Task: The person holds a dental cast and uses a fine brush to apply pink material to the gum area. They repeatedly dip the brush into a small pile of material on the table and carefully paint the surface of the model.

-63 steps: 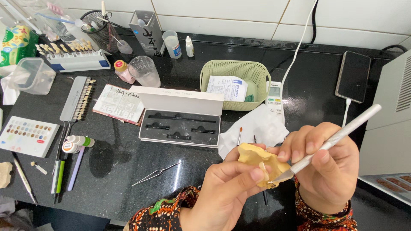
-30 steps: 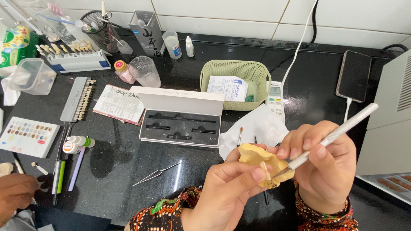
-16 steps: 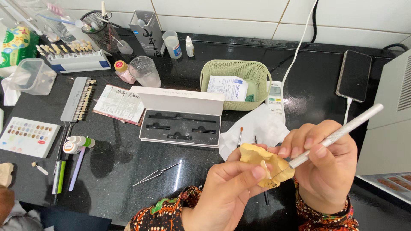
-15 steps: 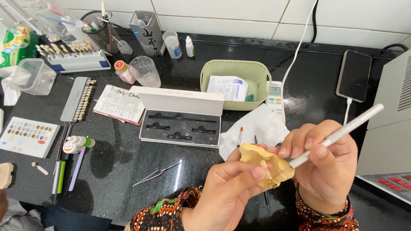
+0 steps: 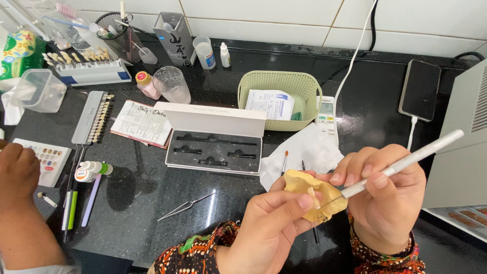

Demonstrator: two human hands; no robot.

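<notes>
Two hands at work: left hand fingers clamp the yellow dental cast above the worktop, right hand fingers pinch a metal instrument against it. White-lidded case open behind; white folded packet in green basket.

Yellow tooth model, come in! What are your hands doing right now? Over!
Left hand gripping yellow dental model. Right hand holding metal tool, tip on model. Another person's hand at the left edge, well apart.

A lumpy yellowish dental cast sat near the front right of the counter, raised off it, tilted. A slim silver handled tool slanted up rightward, its tip touching the cast.
</notes>
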